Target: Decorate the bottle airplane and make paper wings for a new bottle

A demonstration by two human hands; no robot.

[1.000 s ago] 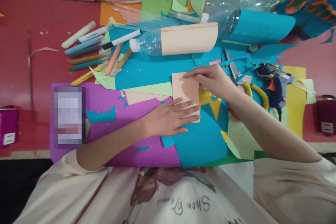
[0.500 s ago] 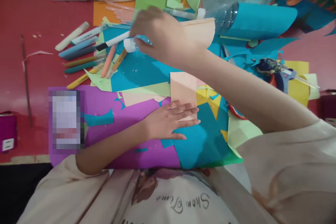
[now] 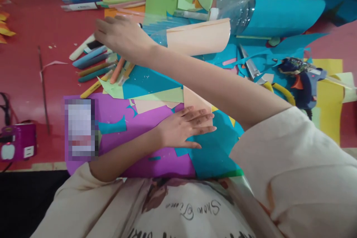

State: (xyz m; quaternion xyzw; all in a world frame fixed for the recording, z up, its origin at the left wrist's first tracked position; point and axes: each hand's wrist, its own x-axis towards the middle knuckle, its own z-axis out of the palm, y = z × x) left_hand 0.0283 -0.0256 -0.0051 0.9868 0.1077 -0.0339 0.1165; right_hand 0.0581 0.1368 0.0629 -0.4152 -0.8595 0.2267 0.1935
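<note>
My left hand (image 3: pixel 185 128) lies flat with spread fingers on a peach paper piece (image 3: pixel 195 98), over purple and blue sheets. My right hand (image 3: pixel 122 39) reaches across to the far left, above a loose group of markers. Its fingers curl downward around a white marker with a black end (image 3: pixel 95 45); most of that marker is hidden by the hand. Below the hand lie blue markers (image 3: pixel 87 57) and an orange marker (image 3: pixel 117 70). A clear bottle with a peach paper wrap (image 3: pixel 199 36) rests on its side beyond my right forearm.
Scissors with yellow handles (image 3: pixel 252 65) and a glue gun (image 3: pixel 308 85) lie at right among paper scraps. A blue-wrapped bottle (image 3: pixel 287 18) lies at the back. A phone-like device (image 3: pixel 80 128) sits on the purple sheet (image 3: pixel 111 106). A purple box (image 3: pixel 21 141) stands far left.
My right hand has moved left from beside the peach-wrapped bottle to the markers, carrying the white marker. My left hand stays on the peach paper. The view has shifted slightly left.
</note>
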